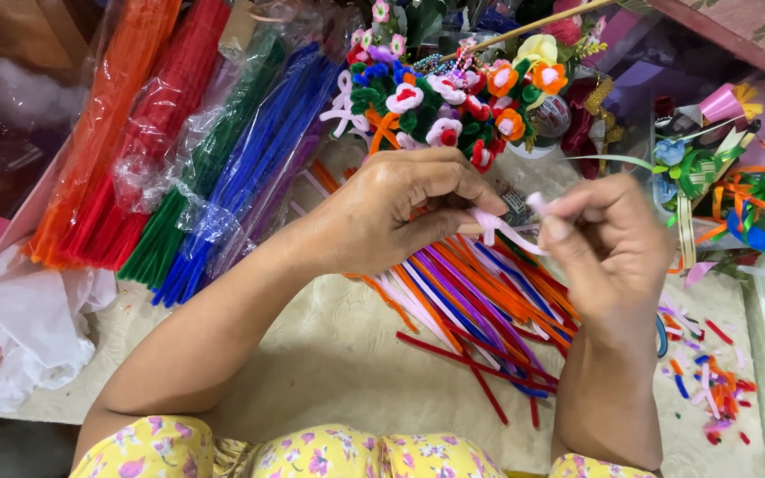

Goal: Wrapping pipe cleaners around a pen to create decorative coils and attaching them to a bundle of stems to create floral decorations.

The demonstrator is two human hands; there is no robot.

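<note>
My left hand (391, 212) and my right hand (608, 243) meet above the table, and both pinch a pale pink pipe cleaner (505, 228) that is bent between the fingertips. Its twisted part sits at my left thumb and forefinger, while the other end curls up at my right fingertips. Under the hands lies a loose pile of pipe cleaners (480, 305) in orange, purple, red, blue and white on a cream patterned cloth (329, 354).
Bagged bundles of pipe cleaners lie at the upper left: orange (104, 133), red (157, 124), green (197, 177), blue (250, 168). A cluster of finished pipe-cleaner flowers (453, 97) stands behind the hands. Ribbons (737, 195) sit at right, cut scraps (710, 381) at lower right, white plastic (28, 319) at left.
</note>
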